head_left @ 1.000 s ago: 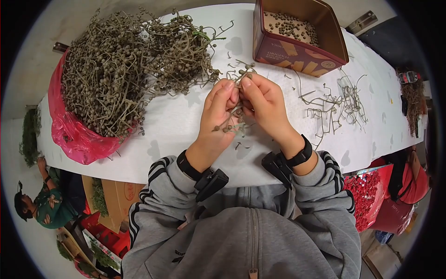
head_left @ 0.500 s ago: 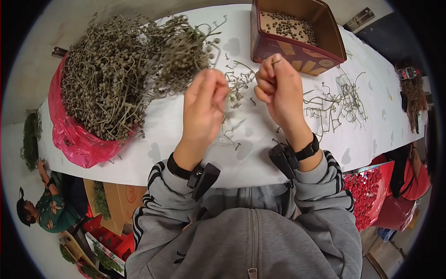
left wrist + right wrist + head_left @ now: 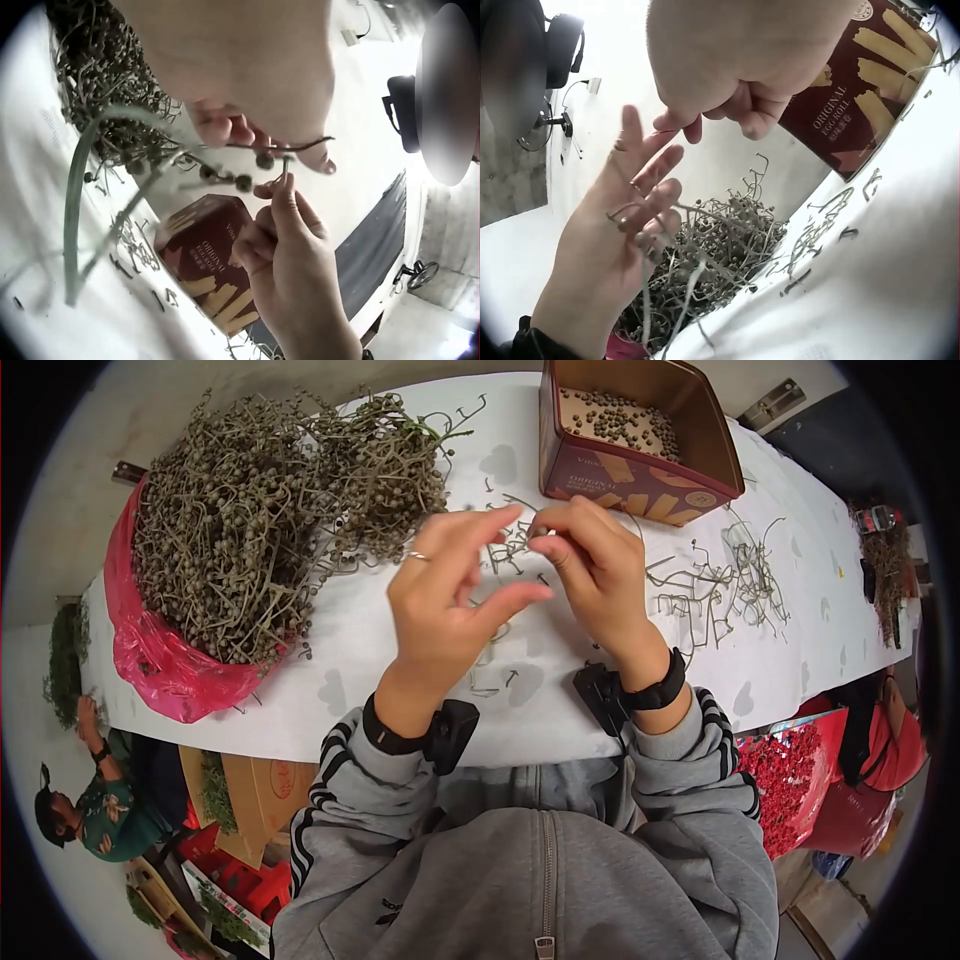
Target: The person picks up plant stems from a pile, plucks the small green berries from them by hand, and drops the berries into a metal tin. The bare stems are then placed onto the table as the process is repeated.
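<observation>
Well inside the tabletop's (image 3: 790, 670) front edge, the left hand (image 3: 447, 590) held a podded sprig (image 3: 244, 182) (probably light, brittle; best stem-gripped), the right hand (image 3: 600, 572) pinching a stalk fragment (image 3: 286, 166).

The tin (image 3: 862, 86), upper right in the right wrist view, reads "ORIGINAL EGG ROLL" above small Chinese characters; the left wrist view adds a partial "Vito".

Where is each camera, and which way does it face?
Head: on the head, facing forward and down at the table; left hand, right hand, sweatshirt show.
Left wrist: worn there, looking past the left hand to the right hand and box.
Right wrist: worn there, looking past the right hand to the left hand and stem pile.
Both wrist views share the box.
</observation>
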Demonstrator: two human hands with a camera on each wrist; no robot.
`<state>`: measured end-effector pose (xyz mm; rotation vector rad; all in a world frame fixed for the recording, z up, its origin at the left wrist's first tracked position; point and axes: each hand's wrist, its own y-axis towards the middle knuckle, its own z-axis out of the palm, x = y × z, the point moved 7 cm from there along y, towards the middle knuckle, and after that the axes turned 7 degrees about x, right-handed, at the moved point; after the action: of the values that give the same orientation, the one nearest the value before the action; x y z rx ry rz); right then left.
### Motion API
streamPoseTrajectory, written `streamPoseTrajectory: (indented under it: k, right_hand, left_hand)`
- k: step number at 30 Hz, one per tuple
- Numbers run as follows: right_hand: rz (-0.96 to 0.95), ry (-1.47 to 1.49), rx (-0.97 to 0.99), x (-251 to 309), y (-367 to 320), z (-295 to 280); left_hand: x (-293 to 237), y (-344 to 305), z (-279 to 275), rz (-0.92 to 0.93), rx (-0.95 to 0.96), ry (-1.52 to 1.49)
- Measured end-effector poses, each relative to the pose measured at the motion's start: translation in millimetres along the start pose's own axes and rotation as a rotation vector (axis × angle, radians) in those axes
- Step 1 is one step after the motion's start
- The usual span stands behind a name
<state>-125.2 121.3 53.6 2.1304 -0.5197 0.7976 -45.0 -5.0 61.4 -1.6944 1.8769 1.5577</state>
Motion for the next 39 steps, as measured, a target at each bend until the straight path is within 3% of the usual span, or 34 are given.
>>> streamPoseTrajectory:
  k: [1, 5, 11, 14, 18, 21, 25, 35, 37, 39]
  right_hand:
    - [0.001, 0.037, 0.025, 0.3, -0.7, 3.9]
    - [0.021, 0.102, 0.063, 0.8, -2.9, 14.8]
    - [0.098, 0.186, 0.068, -3.1, -5.6, 15.1]
    - [0.007, 0.088, 0.100, 6.2, -1.2, 16.2]
    - [-0.083, -0.111, 0.141, 4.9, -1.4, 15.0]
    - [-0.104, -0.201, 0.197, 4.8, -1.3, 12.2]
    - [-0.149, -0.246, 0.234, 6.7, -2.4, 14.7]
    - [-0.119, -0.026, 0.129, 11.6, -6.3, 24.9]
    - [0.046, 0.045, 0.028, 4.5, -13.3, 24.9]
    - [0.129, 0.079, -0.025, -1.0, -15.9, 21.7]
  left_hand:
    - [2.5, 0.5, 8.9, -0.060, 0.112, -0.107]
    - [12.0, -2.9, 10.8, 0.004, 0.025, -0.293]
    - [18.1, -4.4, 8.6, -0.164, 0.025, -0.266]
    - [18.0, -3.0, 8.4, -0.206, 0.014, -0.195]
    - [30.0, -7.6, 20.3, -0.386, 0.125, -0.404]
    - [36.7, -20.8, 42.6, -0.678, 0.436, -0.831]
    - [41.5, -23.8, 45.7, -0.767, 0.487, -0.879]
    - [44.7, -36.1, 60.9, -0.755, 0.266, -1.335]
    - [43.3, -36.3, 63.1, -0.692, 0.129, -1.397]
    - [40.8, -31.8, 60.8, -0.664, 0.171, -1.401]
